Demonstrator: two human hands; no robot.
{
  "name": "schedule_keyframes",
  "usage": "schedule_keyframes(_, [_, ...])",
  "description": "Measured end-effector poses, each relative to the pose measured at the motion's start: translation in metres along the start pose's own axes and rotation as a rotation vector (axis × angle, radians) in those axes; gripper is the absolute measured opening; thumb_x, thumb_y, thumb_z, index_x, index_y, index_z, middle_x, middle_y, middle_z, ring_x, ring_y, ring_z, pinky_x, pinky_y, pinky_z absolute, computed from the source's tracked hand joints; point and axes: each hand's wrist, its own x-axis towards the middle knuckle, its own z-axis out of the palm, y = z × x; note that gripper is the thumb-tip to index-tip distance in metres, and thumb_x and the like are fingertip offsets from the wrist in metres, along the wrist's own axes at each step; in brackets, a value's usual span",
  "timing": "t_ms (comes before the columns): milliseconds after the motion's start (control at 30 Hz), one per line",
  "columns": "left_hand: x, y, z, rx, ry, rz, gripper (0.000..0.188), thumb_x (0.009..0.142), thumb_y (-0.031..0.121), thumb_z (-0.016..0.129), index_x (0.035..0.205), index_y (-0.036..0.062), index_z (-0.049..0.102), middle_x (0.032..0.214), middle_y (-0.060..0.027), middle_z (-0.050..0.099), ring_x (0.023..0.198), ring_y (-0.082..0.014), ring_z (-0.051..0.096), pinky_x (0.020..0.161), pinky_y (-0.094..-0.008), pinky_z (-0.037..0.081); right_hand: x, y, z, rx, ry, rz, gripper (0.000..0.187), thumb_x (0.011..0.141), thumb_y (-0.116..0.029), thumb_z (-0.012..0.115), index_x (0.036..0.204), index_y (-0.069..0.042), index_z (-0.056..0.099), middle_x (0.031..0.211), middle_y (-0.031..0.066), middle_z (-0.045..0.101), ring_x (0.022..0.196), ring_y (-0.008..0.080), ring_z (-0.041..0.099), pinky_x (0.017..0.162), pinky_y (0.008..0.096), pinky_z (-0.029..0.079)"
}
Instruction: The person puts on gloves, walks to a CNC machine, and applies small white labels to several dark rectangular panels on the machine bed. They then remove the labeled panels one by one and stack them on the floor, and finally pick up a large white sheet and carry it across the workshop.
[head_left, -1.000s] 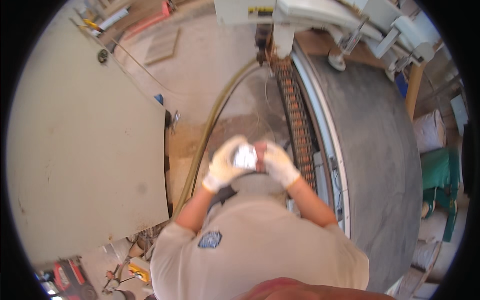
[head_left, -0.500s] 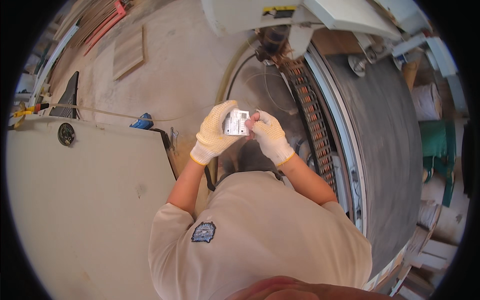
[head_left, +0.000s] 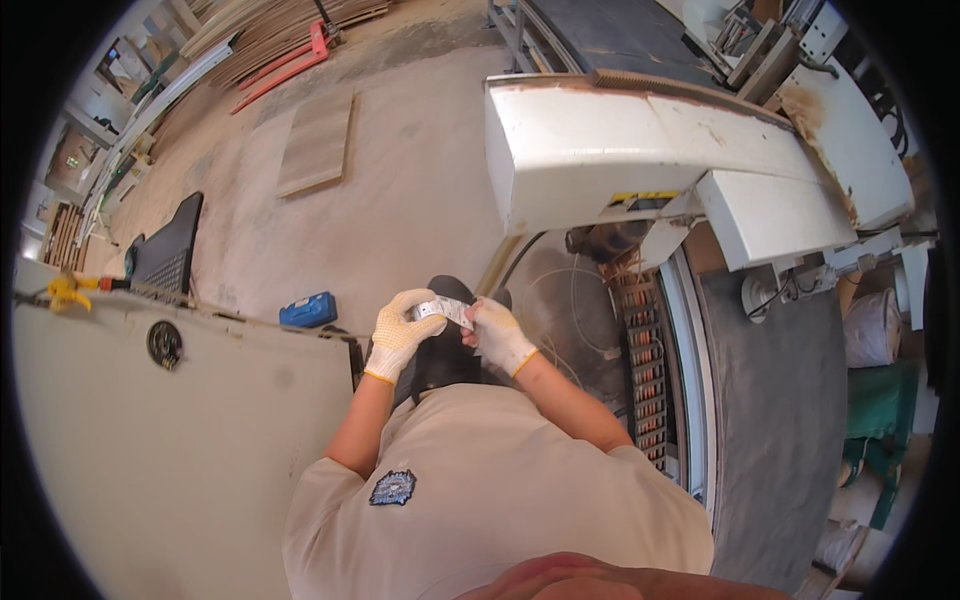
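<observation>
A strip of white printed labels (head_left: 447, 310) stretches between my hands in front of my body, its surface bent in a curve. My left hand (head_left: 405, 327), in a cream knit glove with textured dots, is closed around its left end. At the other end my right hand (head_left: 496, 330) pinches it between thumb and fingers; this glove leaves some fingertips bare. Part of the strip inside the left glove is hidden, so I cannot tell whether it is a roll or a folded stack.
A pale cabinet panel (head_left: 180, 440) fills the left side, with a blue box-like item (head_left: 309, 310) and a black keyboard (head_left: 172, 250) at its far edge. White machine housing (head_left: 610, 140) juts in ahead. To the right run a cable chain (head_left: 645, 370) and dark conveyor belt (head_left: 765, 430). A board (head_left: 316, 145) lies on the floor.
My view has tilted up and swung right, bringing more floor and machine into sight. The label strip has turned from facing me nearly flat to a curved, edge-on angle between my hands.
</observation>
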Motion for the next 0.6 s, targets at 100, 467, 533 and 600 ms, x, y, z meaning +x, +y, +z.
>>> schedule_keyframes(100, [0.058, 0.0, -0.004, 0.035, -0.001, -0.144, 0.042, 0.079, 0.009, 0.088, 0.118, 0.0022, 0.074, 0.112, -0.0104, 0.072, 0.104, -0.0222, 0.07, 0.089, -0.0368, 0.059, 0.036, -0.007, -0.019, 0.053, 0.026, 0.015, 0.014, 0.099, -0.016, 0.069, 0.096, -0.013, 0.055, 0.09, 0.0059, 0.064, 0.076, 0.0199, 0.064, 0.064, 0.0358, 0.055])
schedule_keyframes(467, [0.351, -0.015, -0.035, 0.506, 0.084, 0.642, 0.039, 0.082, 0.018, 0.086, 0.115, 0.0041, 0.072, 0.124, -0.0152, 0.07, 0.113, -0.0315, 0.069, 0.092, -0.0423, 0.058, 0.202, -0.08, 0.01, -0.406, -0.051, -0.014, 0.03, 0.106, -0.028, 0.062, 0.12, -0.002, 0.067, 0.109, 0.013, 0.072, 0.099, 0.0228, 0.07, 0.088, 0.0381, 0.058])
schedule_keyframes(533, [0.415, -0.003, -0.065, 0.011, -0.092, 0.328, 0.042, 0.089, 0.02, 0.082, 0.127, 0.0063, 0.067, 0.129, -0.0135, 0.068, 0.121, -0.0291, 0.066, 0.099, -0.0406, 0.056, 0.258, -0.115, 0.045, -0.585, -0.046, -0.163, 0.028, 0.106, -0.024, 0.062, 0.116, 0.0, 0.071, 0.111, 0.0102, 0.074, 0.097, 0.0188, 0.07, 0.086, 0.0351, 0.057])
schedule_keyframes(600, [0.475, 0.02, -0.105, -0.482, -0.211, -0.013, 0.047, 0.093, 0.024, 0.081, 0.133, 0.0079, 0.063, 0.133, -0.0131, 0.066, 0.126, -0.0285, 0.064, 0.104, -0.0411, 0.053, 0.313, -0.144, 0.089, -0.421, 0.022, -0.16, 0.026, 0.105, -0.021, 0.063, 0.117, 0.0, 0.069, 0.108, 0.0096, 0.074, 0.094, 0.0169, 0.069, 0.085, 0.034, 0.057])
